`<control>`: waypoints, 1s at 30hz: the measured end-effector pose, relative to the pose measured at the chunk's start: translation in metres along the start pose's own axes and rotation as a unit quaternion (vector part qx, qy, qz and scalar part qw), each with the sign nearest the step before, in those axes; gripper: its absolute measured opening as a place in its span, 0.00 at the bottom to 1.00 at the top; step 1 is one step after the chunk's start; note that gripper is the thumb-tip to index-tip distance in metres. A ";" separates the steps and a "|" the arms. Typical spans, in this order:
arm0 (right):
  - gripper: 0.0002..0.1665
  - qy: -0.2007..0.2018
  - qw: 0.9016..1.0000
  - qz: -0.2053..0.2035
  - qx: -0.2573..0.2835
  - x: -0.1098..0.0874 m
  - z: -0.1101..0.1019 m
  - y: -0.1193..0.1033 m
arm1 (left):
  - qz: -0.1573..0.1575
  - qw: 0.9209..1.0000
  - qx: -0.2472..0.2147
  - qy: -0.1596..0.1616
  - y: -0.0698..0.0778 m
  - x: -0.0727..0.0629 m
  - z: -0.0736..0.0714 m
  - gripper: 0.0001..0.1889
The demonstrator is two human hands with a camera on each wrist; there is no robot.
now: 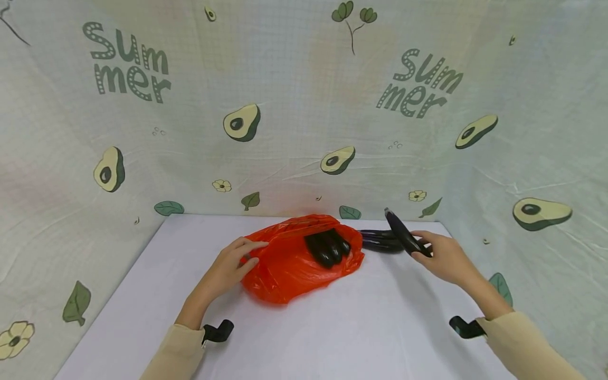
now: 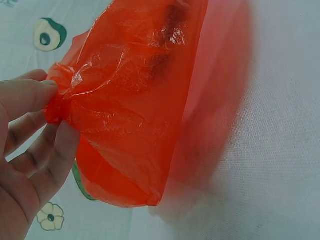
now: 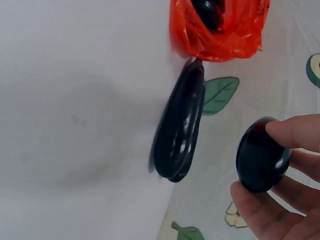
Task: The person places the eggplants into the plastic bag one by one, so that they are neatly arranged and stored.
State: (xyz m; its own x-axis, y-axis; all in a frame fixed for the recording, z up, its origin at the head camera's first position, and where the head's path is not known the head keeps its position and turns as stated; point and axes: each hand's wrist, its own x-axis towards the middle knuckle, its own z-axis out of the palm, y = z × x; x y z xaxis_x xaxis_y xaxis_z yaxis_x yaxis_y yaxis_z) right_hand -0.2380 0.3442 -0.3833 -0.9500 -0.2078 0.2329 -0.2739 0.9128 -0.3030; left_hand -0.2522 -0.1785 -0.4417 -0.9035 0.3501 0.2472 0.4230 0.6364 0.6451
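Note:
My left hand (image 1: 233, 266) pinches the gathered edge of a red plastic bag (image 1: 287, 272); the left wrist view shows the crumpled film (image 2: 127, 105) between thumb and fingers. The bag lies on its side with its mouth spread, and dark eggplants (image 1: 325, 248) rest inside it. In my right hand (image 1: 446, 258) is another glossy eggplant (image 1: 400, 229), gripped near its rounded end and raised above the table, stem end pointing up and away. Just right of the bag lie eggplants (image 3: 180, 125) side by side, partly behind the held one in the head view.
A white-covered table (image 1: 342, 327) bears everything. Behind it and at both sides hangs a pale cloth (image 1: 285, 68) printed with avocados, leaves and lettering. Each wrist carries a black camera mount, one near the left sleeve (image 1: 176, 353).

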 end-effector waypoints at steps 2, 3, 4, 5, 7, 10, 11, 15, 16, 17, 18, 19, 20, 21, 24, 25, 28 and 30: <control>0.31 0.007 1.000 -0.014 0.004 0.001 -0.001 -0.006 | -0.003 1.000 -0.003 -0.001 0.000 0.000 0.000 0.24; 0.31 0.010 1.000 -0.021 0.005 0.001 -0.001 -0.008 | -0.004 1.000 -0.005 -0.002 0.000 0.000 0.000 0.24; 0.31 0.012 1.000 -0.027 0.008 0.001 -0.001 -0.011 | -0.006 1.000 -0.007 -0.002 0.000 0.000 0.000 0.24; 0.31 0.014 0.999 -0.033 0.010 0.001 -0.001 -0.013 | -0.007 1.000 -0.008 -0.003 0.000 0.000 0.000 0.24; 0.31 0.013 0.999 -0.042 0.016 0.001 -0.001 -0.018 | -0.008 1.000 -0.008 -0.004 0.000 0.000 -0.001 0.24; 0.30 0.012 0.998 -0.052 0.023 0.000 -0.001 -0.027 | -0.006 1.000 -0.009 -0.004 0.000 -0.001 -0.001 0.24; 0.30 0.011 0.998 -0.054 0.026 0.000 -0.001 -0.030 | -0.006 1.000 -0.009 -0.004 0.000 -0.001 -0.001 0.24; 0.29 0.000 0.998 -0.061 0.033 0.001 0.000 -0.043 | -0.005 1.000 -0.012 -0.002 0.000 0.000 -0.001 0.24; 0.29 -0.004 0.997 -0.062 0.034 0.001 0.001 -0.046 | -0.005 1.000 -0.011 -0.001 0.000 0.000 -0.001 0.24; 0.29 -0.009 0.997 -0.064 0.035 0.002 0.001 -0.049 | -0.005 1.000 -0.011 -0.001 0.000 0.001 -0.001 0.24; 0.30 -0.013 0.997 -0.065 0.035 0.002 0.001 -0.052 | -0.004 1.000 -0.010 -0.001 0.000 0.001 -0.001 0.25; 0.30 -0.018 0.997 -0.066 0.037 0.003 0.001 -0.054 | -0.003 1.000 -0.010 -0.001 0.000 0.001 -0.001 0.25; 0.30 -0.021 0.997 -0.067 0.040 0.004 0.001 -0.057 | -0.003 1.000 -0.010 -0.001 0.000 0.001 -0.001 0.25; 0.30 -0.024 0.996 -0.068 0.043 0.004 0.001 -0.059 | -0.002 1.000 -0.010 -0.001 0.000 0.002 -0.001 0.25; 0.30 -0.031 0.995 -0.074 0.056 0.007 0.002 -0.065 | -0.001 1.000 -0.009 -0.001 0.000 0.002 -0.001 0.25; 0.30 -0.033 0.995 -0.078 0.059 0.007 0.003 -0.067 | -0.001 1.000 -0.008 -0.001 0.000 0.002 -0.001 0.25; 0.29 -0.040 0.993 -0.093 0.060 0.007 0.005 -0.073 | -0.002 1.000 -0.007 0.000 0.000 0.001 -0.001 0.25; 0.29 -0.045 0.992 -0.104 0.057 0.007 0.007 -0.076 | -0.002 1.000 -0.009 0.000 -0.001 0.001 0.000 0.25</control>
State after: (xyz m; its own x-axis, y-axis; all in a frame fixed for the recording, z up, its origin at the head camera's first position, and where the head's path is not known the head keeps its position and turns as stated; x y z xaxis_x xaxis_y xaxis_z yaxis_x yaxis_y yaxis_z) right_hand -0.2246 0.2708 -0.3654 -0.8797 -0.4223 0.2185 -0.4750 0.8022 -0.3618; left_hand -0.2530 -0.1789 -0.4420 -0.9054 0.3473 0.2444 0.4178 0.6254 0.6590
